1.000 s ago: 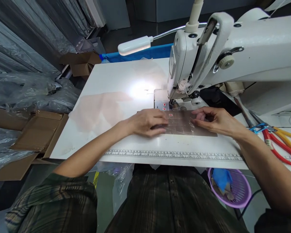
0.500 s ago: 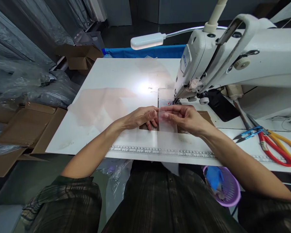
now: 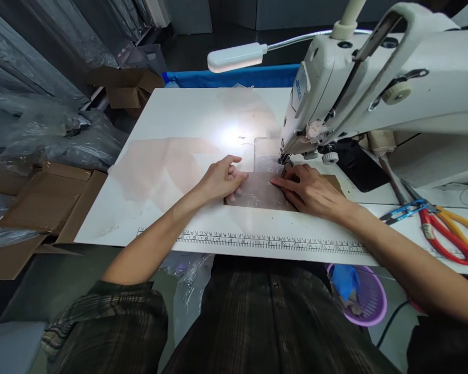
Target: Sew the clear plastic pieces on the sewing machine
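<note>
A thin translucent sheet (image 3: 259, 191) lies over a brown strip (image 3: 335, 183) just in front of the needle of the white sewing machine (image 3: 320, 83). My left hand (image 3: 220, 181) pinches the sheet's left end between thumb and curled fingers, its index finger sticking out. At the right end, my right hand (image 3: 312, 189) has the sheet's upper edge at its thumb and fingertips, close to the presser foot (image 3: 284, 160). Part of the brown strip is hidden under the right hand. A clear plate (image 3: 267, 148) is set in the tabletop behind the sheet.
A ruler strip (image 3: 257, 241) runs along the table's front edge. Red-handled scissors (image 3: 446, 236), blue snips (image 3: 403, 211) and a black phone (image 3: 361, 165) lie on the right. A purple basket (image 3: 374, 298) stands below; cardboard boxes (image 3: 47, 202) are at left. A lamp (image 3: 236, 57) hangs above.
The translucent sheet has gone from being held up between my hands to lying lower over the brown strip. My hands have moved apart, the left one slightly leftward and the right one rightward.
</note>
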Demonstrator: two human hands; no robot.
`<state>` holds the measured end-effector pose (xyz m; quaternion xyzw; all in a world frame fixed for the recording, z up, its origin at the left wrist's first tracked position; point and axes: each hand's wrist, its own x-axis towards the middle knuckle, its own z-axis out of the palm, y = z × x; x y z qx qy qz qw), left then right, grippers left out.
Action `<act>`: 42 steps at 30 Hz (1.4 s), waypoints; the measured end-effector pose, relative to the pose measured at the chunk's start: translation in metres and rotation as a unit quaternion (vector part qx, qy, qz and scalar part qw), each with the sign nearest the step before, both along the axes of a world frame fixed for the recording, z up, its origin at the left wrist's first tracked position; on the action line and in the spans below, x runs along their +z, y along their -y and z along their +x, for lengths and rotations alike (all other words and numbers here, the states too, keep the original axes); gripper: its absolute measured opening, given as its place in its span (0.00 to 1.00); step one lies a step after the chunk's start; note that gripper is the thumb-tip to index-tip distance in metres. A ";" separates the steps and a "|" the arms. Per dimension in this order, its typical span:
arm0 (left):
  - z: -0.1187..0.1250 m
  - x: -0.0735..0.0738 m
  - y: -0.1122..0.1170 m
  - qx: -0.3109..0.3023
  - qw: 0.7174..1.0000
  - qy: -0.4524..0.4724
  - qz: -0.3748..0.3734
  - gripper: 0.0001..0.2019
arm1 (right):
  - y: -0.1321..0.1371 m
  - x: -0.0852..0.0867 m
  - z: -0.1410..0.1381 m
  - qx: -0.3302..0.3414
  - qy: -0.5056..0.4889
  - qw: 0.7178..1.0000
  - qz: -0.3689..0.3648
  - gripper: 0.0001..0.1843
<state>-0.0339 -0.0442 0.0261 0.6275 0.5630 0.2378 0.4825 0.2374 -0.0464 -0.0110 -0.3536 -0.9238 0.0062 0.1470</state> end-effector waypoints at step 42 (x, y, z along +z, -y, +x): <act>-0.029 -0.007 -0.025 -0.021 1.000 -0.003 -0.001 0.39 | -0.013 -0.019 0.005 0.005 -0.140 0.990 -0.020 0.23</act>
